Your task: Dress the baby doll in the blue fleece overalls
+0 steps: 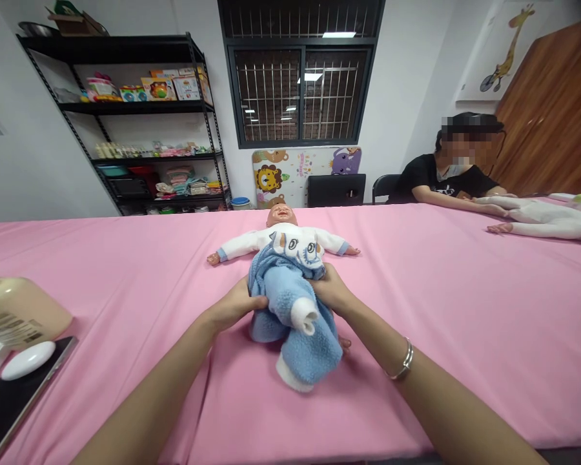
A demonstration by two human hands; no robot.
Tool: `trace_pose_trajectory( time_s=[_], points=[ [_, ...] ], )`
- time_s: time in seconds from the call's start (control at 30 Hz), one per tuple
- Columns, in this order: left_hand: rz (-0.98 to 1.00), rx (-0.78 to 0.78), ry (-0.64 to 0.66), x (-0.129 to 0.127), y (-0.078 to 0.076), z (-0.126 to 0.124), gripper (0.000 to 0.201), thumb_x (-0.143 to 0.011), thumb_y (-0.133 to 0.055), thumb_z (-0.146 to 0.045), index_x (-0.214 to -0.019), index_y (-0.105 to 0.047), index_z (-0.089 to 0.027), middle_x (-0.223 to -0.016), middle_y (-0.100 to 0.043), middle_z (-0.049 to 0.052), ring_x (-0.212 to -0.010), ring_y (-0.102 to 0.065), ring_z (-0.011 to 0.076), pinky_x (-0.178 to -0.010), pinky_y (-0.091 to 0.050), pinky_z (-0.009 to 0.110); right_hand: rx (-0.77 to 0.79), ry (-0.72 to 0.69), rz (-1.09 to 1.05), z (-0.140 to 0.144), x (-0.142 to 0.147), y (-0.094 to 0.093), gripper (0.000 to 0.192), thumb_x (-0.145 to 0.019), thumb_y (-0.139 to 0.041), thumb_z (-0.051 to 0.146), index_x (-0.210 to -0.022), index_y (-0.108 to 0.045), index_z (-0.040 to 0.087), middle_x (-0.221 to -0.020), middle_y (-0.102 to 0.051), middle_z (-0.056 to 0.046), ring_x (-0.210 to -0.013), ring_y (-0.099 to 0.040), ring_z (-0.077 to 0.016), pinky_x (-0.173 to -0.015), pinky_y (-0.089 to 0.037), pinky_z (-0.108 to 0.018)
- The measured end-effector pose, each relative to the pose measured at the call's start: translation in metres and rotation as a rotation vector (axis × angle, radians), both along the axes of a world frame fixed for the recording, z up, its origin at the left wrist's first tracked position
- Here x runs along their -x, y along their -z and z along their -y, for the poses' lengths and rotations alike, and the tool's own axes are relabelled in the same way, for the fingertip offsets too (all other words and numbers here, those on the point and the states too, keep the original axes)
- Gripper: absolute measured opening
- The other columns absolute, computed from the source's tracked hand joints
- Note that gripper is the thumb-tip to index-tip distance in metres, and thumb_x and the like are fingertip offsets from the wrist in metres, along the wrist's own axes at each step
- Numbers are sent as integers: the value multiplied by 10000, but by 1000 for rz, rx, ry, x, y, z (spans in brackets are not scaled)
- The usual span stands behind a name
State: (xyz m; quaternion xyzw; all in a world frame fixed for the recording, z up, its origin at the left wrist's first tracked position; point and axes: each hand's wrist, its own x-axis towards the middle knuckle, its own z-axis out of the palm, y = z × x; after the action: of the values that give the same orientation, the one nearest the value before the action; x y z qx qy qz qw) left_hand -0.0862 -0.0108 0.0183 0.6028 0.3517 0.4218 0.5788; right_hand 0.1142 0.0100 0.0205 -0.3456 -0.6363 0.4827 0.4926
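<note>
A baby doll lies on its back with its head at the far side and its arms spread, in a white top with blue cuffs. Over its belly and legs is a fluffy blue garment with white cuffs, bunched up. A white patch with embroidered eyes shows at its upper edge. My left hand is closed on the garment's left side, thumb on top. My right hand grips the opposite side, its fingertips partly hidden in the fabric. One small doll foot peeks out at the right.
A pink cloth covers the table. At left are a beige bottle, a phone and a white oval object. Across at right, a person sits by another doll. A shelf rack stands behind.
</note>
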Motion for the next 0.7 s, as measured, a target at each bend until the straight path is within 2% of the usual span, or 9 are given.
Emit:
trace_pose_trajectory(
  time_s=[0.07,0.17,0.3,0.5,0.6,0.7],
  points=[
    [-64,-28,-13,1,-1,0,790,-524,-806,-325,-1225,-468,-190,-1174,-595,109,-1078,-551,281,-898,-463,344,18,19,7,-1,0,1,196,-596,-613,195,-778,-641,129,-817,-689,-57,-787,-607,-204,-753,-488,-359],
    [-137,-38,-38,1,-2,0,616,-570,-763,-254,-1136,-532,-174,-1112,-630,90,-1014,-584,265,-866,-477,337,13,14,5,-1,1,3,230,-596,-604,194,-812,-628,118,-843,-685,-68,-791,-604,-205,-747,-482,-352],
    [-168,-67,-77,0,-4,-2,384,-594,-702,-228,-957,-610,-144,-946,-679,63,-896,-614,240,-801,-490,310,-6,4,4,0,2,3,242,-606,-605,211,-829,-622,119,-895,-680,-77,-814,-602,-206,-761,-480,-353],
    [-180,-109,-262,-3,-2,-5,78,-619,-602,-220,-661,-588,-155,-629,-628,-5,-601,-565,150,-573,-453,240,-15,10,51,-3,1,8,177,-578,-602,179,-751,-614,142,-809,-676,-33,-757,-590,-186,-738,-487,-341],
    [-185,-136,-320,-2,5,-8,124,-642,-571,-235,-546,-529,-169,-498,-546,-30,-476,-483,111,-482,-394,224,-67,-6,109,-4,2,14,143,-594,-586,172,-730,-628,157,-781,-677,-19,-753,-586,-188,-740,-491,-346],
    [-164,-131,-364,0,11,-12,127,-670,-564,-254,-583,-565,-162,-545,-592,-15,-525,-524,126,-503,-410,226,-134,-31,161,-4,4,17,116,-628,-573,190,-714,-649,172,-735,-677,-11,-773,-588,-202,-755,-496,-356]
  ],
)
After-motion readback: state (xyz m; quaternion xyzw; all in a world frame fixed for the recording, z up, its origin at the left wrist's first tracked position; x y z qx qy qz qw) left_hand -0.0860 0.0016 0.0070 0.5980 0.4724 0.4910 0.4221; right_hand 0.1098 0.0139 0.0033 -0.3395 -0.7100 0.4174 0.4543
